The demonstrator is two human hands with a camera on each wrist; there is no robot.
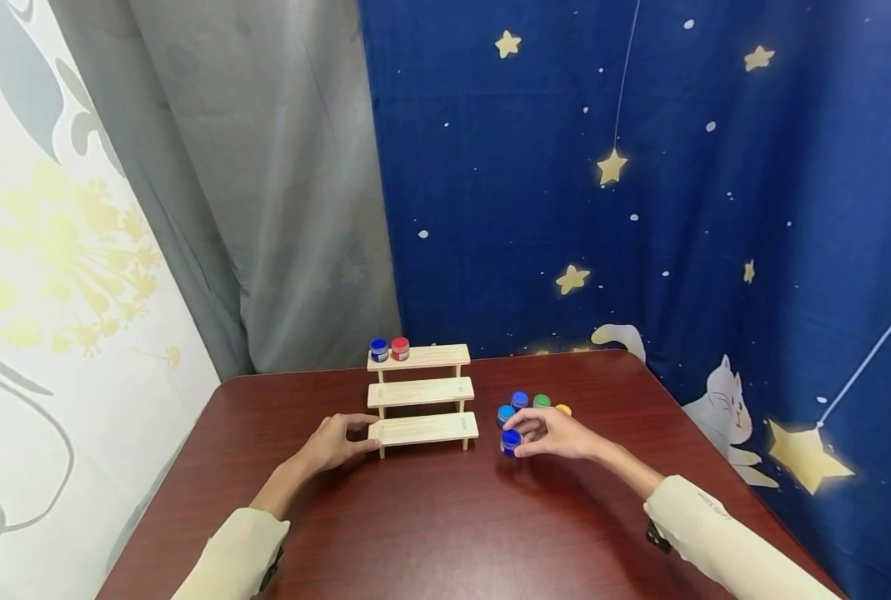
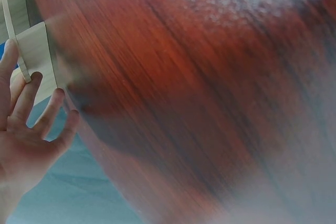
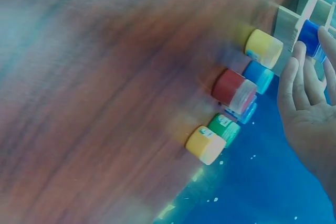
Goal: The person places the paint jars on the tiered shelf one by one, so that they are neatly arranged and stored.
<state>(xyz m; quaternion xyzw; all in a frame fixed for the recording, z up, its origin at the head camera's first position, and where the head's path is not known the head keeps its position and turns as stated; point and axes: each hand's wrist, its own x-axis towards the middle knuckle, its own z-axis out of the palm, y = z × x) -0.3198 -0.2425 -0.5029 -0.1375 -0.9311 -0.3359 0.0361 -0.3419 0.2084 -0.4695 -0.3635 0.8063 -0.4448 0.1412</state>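
Observation:
A three-tier wooden shelf (image 1: 423, 428) stands on the table. At the left end of its lowest board, my left hand (image 1: 334, 442) grips the board between thumb and fingers; the left wrist view has this hand (image 2: 31, 140) at the board's end. To the right of the shelf, my right hand (image 1: 555, 433) pinches a small dark blue paint jar (image 1: 511, 443) between thumb and fingertips. The same jar (image 3: 310, 38) appears in the right wrist view. On the top tier, at its left end, sit another dark blue jar (image 1: 379, 350) and a red jar (image 1: 400, 348).
Behind my right hand several paint jars stand grouped: blue (image 1: 519, 401), light blue (image 1: 505, 415), green (image 1: 542, 402) and yellow (image 1: 563, 409). A red jar (image 3: 231, 88) also shows there in the right wrist view. Curtains (image 1: 505, 167) hang behind the reddish-brown table (image 1: 430, 525).

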